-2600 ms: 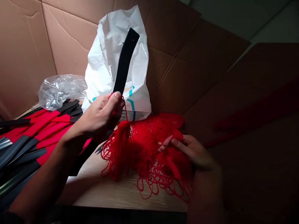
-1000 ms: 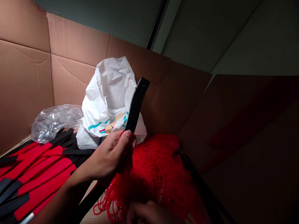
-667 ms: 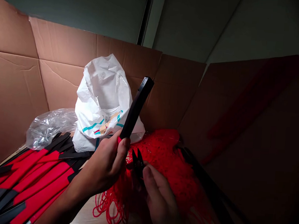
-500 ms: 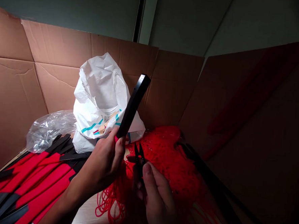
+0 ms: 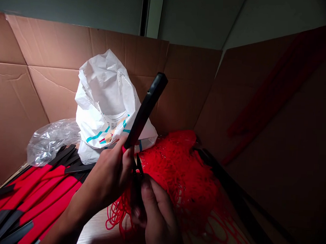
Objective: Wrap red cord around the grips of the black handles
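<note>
My left hand (image 5: 111,170) is closed around a black strip with a red section (image 5: 145,110), which tilts up and to the right. Just below it, my right hand (image 5: 160,210) grips black thread snips (image 5: 138,168), their two pointed blades a little apart and close to my left fingers. The lower part of the strip is hidden behind my hands. Beside and behind my right hand spreads a tangled heap of red cord (image 5: 176,167), with loose loops (image 5: 115,215) hanging below my left hand.
Several red and black strips (image 5: 48,196) lie piled at the left. An upright white plastic bag (image 5: 106,96) stands at the back beside a clear plastic bag (image 5: 54,141). Cardboard walls (image 5: 53,56) surround the tabletop (image 5: 92,232). Dark strips (image 5: 238,200) lie at the right.
My right hand has moved left with the snips, bringing the blades up to my left hand. The strip stays in my left hand, and the view has shifted slightly.
</note>
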Demonstrator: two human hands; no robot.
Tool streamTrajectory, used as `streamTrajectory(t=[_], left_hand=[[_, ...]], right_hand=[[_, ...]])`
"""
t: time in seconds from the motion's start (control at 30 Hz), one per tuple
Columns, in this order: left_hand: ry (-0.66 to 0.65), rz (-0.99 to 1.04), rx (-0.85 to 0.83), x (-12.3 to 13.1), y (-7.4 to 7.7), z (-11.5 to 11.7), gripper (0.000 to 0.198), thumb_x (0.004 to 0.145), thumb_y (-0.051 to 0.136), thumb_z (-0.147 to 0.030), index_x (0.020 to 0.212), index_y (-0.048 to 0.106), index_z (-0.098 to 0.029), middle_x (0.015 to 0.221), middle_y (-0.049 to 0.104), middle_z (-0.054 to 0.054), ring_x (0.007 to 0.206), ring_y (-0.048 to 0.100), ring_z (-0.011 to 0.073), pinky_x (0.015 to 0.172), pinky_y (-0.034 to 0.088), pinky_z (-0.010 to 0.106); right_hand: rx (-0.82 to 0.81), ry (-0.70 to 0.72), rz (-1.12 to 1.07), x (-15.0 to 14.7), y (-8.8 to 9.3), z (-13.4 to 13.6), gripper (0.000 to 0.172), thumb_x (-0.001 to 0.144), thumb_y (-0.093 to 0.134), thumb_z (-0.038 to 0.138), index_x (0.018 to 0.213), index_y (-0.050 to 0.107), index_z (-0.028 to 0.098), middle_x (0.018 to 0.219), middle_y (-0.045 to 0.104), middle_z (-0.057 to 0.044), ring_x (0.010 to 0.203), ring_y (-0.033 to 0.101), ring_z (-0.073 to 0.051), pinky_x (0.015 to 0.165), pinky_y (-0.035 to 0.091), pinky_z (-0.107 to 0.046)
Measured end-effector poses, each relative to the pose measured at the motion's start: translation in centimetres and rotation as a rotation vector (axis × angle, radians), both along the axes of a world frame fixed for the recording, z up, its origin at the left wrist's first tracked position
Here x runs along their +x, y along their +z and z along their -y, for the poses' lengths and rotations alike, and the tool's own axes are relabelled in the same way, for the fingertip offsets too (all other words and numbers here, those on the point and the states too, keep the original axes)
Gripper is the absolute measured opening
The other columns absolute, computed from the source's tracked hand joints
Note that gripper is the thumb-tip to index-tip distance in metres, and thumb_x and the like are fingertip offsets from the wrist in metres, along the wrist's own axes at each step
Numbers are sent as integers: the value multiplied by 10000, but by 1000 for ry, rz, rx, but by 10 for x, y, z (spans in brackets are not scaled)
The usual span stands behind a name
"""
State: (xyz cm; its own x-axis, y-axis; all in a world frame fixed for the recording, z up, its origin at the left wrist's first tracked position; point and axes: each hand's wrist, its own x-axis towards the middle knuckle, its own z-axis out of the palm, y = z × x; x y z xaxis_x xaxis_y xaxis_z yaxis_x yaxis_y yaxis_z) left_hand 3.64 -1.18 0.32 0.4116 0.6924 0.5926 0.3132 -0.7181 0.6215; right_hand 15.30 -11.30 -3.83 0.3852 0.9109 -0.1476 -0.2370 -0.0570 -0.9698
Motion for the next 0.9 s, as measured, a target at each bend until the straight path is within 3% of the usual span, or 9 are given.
streamTrajectory(t=[0.1,0.2,0.3,0.4,0.57,0.67,0.77,0.9], left_hand=[[31,-40,-30,1,1,2,337,1153,358,-391,1343,591,-237,745,608,-14,591,518,167,577,403,308],[22,-44,-43,2,2,3,338,1152,348,-383,1338,587,-233,730,612,-17,567,536,168,559,405,308],[14,-24,-8,3,3,4,376,1158,332,-385,1397,575,-226,767,627,-10,577,562,164,601,444,317],[15,-19,1,4,2,3,387,1160,339,-395,1411,577,-223,810,645,1,594,575,161,618,454,322],[-9,3,-8,4,-1,2,361,1165,344,-387,1377,583,-219,780,618,-9,668,594,172,674,465,329],[-49,37,7,2,-1,4,337,1169,346,-378,1335,597,-226,828,639,-2,694,574,162,701,466,328],[-93,78,-42,2,-1,7,329,1173,354,-389,1294,622,-240,794,597,-22,658,522,139,657,440,304],[-162,189,-198,4,-3,11,391,1168,350,-475,1292,630,-230,759,547,-25,616,469,123,553,378,277]], right_hand=[[-25,-4,38,-2,2,-2,730,824,641,917,1092,797,256,755,637,-21,699,582,-187,681,513,-304],[-37,-53,28,-5,1,-3,736,864,632,883,1278,771,290,1085,788,-82,978,708,-278,906,569,-378],[-21,-87,14,-9,0,-4,734,878,640,862,1331,754,295,1340,764,-94,1287,658,-350,1081,532,-436],[12,-105,31,-13,-2,-5,704,885,647,846,1309,756,295,1404,742,-85,1434,576,-356,1159,492,-434],[99,-194,87,-14,-12,-13,693,928,631,806,1370,723,281,1484,703,-97,1444,585,-352,1164,503,-428],[219,-137,170,-10,-16,-23,593,982,603,737,1359,737,299,1411,738,-104,1370,631,-360,1076,560,-457],[292,-101,210,-8,-17,-31,512,1029,527,706,1300,757,337,1302,773,-80,1275,666,-341,1023,583,-474],[309,-127,243,-9,-16,-34,525,1011,524,740,1267,737,334,1250,772,-94,1229,666,-344,995,588,-472]])
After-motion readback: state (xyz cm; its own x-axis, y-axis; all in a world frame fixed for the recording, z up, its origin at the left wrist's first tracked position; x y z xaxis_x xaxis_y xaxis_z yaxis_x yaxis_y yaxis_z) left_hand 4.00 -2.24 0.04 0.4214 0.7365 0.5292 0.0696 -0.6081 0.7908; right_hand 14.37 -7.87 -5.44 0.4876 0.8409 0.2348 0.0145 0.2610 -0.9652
